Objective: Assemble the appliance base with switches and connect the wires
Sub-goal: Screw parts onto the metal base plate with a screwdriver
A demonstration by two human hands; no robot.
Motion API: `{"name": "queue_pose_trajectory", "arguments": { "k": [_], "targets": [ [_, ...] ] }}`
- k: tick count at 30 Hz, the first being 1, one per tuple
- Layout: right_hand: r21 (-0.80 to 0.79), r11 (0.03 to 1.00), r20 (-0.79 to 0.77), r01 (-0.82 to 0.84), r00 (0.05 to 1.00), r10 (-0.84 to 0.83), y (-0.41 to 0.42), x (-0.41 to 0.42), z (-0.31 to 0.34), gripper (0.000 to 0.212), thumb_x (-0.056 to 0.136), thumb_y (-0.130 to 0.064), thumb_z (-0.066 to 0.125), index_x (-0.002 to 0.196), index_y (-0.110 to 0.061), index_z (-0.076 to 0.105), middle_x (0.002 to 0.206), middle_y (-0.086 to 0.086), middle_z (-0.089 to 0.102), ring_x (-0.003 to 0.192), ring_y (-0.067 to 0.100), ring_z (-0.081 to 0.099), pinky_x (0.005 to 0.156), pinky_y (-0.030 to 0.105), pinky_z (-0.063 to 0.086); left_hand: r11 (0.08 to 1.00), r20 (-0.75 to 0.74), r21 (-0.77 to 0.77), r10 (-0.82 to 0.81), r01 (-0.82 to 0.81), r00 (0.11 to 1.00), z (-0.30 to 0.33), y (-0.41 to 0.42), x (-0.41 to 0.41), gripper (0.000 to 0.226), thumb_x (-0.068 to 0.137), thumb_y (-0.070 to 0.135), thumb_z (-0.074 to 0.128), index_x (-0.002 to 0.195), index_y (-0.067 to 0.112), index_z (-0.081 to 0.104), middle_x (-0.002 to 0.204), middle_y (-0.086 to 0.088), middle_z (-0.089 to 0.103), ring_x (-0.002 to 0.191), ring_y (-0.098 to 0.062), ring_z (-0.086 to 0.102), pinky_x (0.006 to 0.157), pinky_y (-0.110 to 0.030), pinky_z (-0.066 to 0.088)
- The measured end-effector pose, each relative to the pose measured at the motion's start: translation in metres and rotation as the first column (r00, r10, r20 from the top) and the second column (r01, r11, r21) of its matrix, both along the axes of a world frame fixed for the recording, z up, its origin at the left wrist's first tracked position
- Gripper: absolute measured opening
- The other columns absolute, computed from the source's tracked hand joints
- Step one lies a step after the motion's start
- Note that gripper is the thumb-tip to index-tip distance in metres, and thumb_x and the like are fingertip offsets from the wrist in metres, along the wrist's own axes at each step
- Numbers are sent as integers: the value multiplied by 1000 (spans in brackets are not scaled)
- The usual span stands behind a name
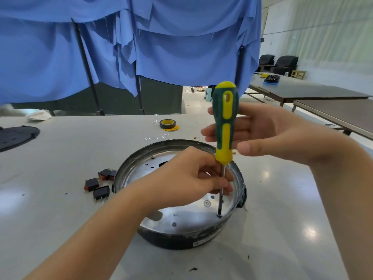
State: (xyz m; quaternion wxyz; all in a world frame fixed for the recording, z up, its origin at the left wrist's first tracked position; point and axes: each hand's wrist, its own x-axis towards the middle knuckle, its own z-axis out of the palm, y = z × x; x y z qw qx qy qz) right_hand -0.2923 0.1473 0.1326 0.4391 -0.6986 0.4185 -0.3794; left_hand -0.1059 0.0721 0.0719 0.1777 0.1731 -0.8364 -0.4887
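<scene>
the round appliance base (181, 237) sits on the white bench (282, 199) near its front edge, shiny plate facing up. a green-and-yellow screwdriver (225, 126) stands upright, tip in a hole at the plate's 4 o'clock. the left hand (193, 176) pinches the shaft from 9 o'clock; the right hand (260, 132) is released, fingers straight behind the handle. three black switches (99, 184) lie just beside the base at 9 o'clock; a tape roll (168, 124) lies well apart at 12.

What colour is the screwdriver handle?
Green with yellow panels and a yellow cap, on the screwdriver handle, clearest in the head view.
</scene>
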Motion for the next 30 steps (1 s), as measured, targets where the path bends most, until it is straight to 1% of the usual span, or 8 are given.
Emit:
{"name": "queue_pose_trajectory", "arguments": {
  "k": [7,10,14,18,21,23,26,30],
  "targets": [
    [-73,986,5,153,988,-153,-3,3,-2,53,72,-4,72,121,-16,59,104,5,74,98,20,70,78,22,55,994,8,94,-63,62,998,-1,1,0,25,92,0,57,108,18,64,98,-4,75,96,-15,71,91,-31,55],
    [-203,926,-131,318,928,-348,-2,12,0,41,53,-30,84,91,-23,71,84,-11,73,78,4,69,69,15,54,999,34,29,-26,25,999,2,2,2,21,79,20,75,101,20,71,94,1,76,89,-15,72,87,-38,57],
    [-389,816,-225,429,814,-535,-8,24,-4,60,46,-57,80,73,-11,52,55,-6,47,50,-2,46,49,7,39,995,67,-64,74,-70,995,2,4,-1,21,67,33,85,79,22,72,77,4,74,75,-16,72,79,-42,59],
    [-476,764,-264,436,758,-597,-11,28,-9,71,48,-71,73,76,-11,47,68,13,48,52,4,42,50,19,39,987,39,-87,136,-133,990,-2,5,-3,17,67,31,85,65,24,70,67,4,73,64,-11,70,64,-18,55],
    [-414,812,-294,411,784,-547,-13,27,-9,68,51,-69,73,77,-10,53,71,14,55,59,19,51,59,34,49,985,32,-108,137,-132,990,-4,5,-4,12,74,26,81,67,23,72,68,5,73,65,-10,70,66,-16,55],
    [-243,906,-282,345,869,-407,-12,19,-8,58,60,-54,80,94,-12,59,81,8,67,71,17,65,63,31,54,987,37,-110,125,-120,991,-5,4,-4,4,78,22,78,75,22,75,71,5,74,69,-13,72,76,-28,59],
    [13,989,-79,146,986,-145,-8,5,-8,53,72,-22,74,122,-18,54,110,4,71,102,19,69,78,23,54,997,47,-14,80,-79,996,-4,2,-3,6,83,13,74,86,18,75,80,0,76,78,-18,74,81,-38,59],
    [61,998,133,-20,991,12,-8,-4,-10,57,76,-4,64,131,-13,50,124,15,64,113,31,62,88,33,52,996,63,85,-4,-2,998,-4,2,-1,13,89,7,65,99,13,71,90,-2,76,86,-15,73,81,-27,58]
  ]
}}
